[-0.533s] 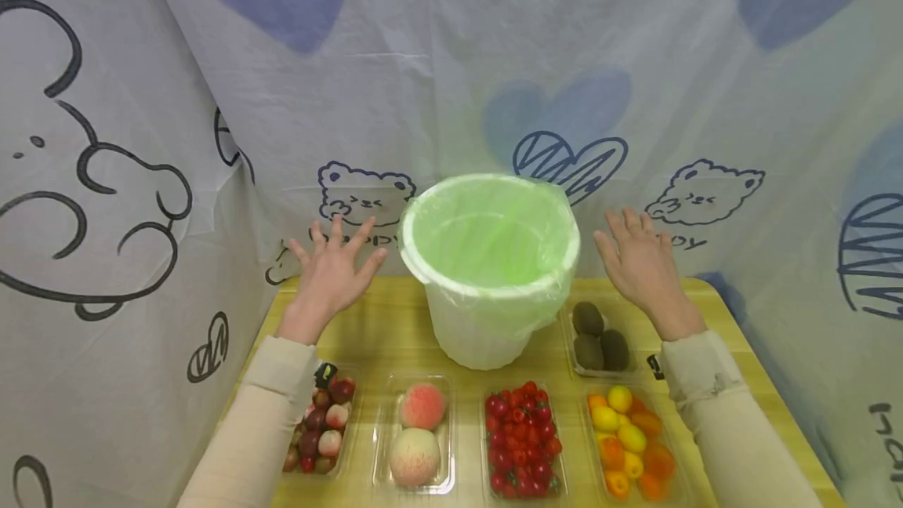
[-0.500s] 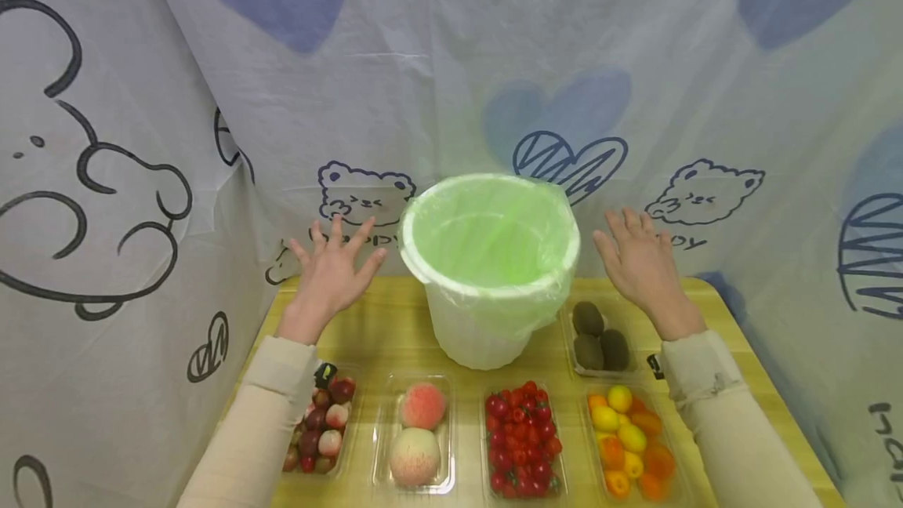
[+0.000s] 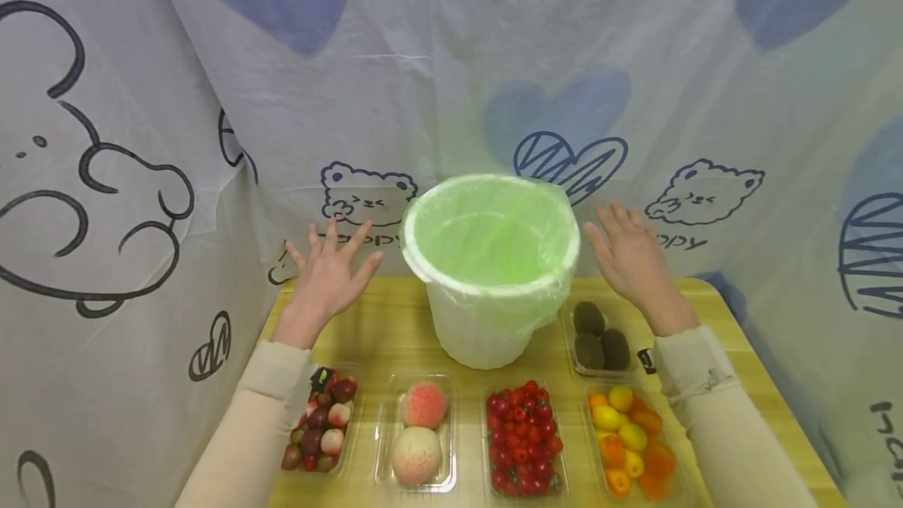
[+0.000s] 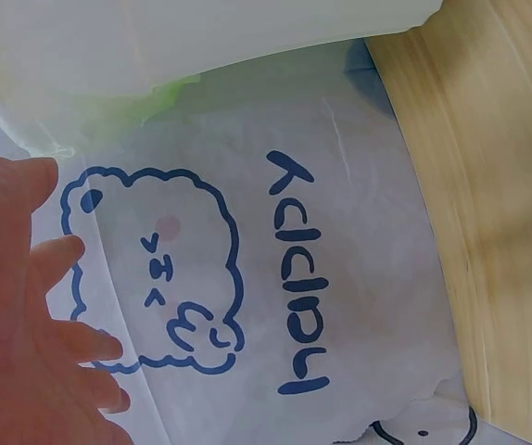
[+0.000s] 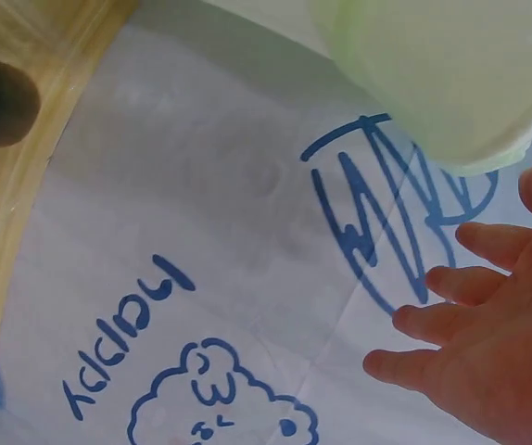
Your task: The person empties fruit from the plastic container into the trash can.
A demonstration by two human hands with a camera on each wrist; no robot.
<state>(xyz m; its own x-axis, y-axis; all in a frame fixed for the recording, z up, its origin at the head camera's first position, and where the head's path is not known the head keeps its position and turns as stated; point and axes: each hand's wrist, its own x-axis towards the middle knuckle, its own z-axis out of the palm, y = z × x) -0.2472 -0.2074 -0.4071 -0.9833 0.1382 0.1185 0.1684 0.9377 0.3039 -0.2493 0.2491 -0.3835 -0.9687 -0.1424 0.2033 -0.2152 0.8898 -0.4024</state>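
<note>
A white bin [image 3: 469, 332], lined with a thin green plastic bag [image 3: 487, 245], stands upright between my two hands. To its left my left hand [image 3: 323, 282] is raised with spread fingers and holds nothing. On the other side my right hand [image 3: 631, 263] hovers near the rim, fingers extended, also holding nothing. Both wrist views show the fingers straight, with the bin's edge close by: the left hand [image 4: 16, 306] and the right hand [image 5: 488, 315]. Three dark brown kiwis [image 3: 589, 351] sit in a clear box just below my right hand.
Along the front of the wooden table [image 3: 367, 335] are clear boxes: dark red and pinkish small fruits [image 3: 317, 439], two peaches [image 3: 416, 455], small red fruits [image 3: 520, 453], and yellow and orange fruits [image 3: 632, 437]. A printed white cloth [image 3: 437, 100] hangs behind and at the sides.
My right hand has shifted slightly left, closer to the bin. My left hand has drifted a little left and down. The bin and the fruit boxes stay in place.
</note>
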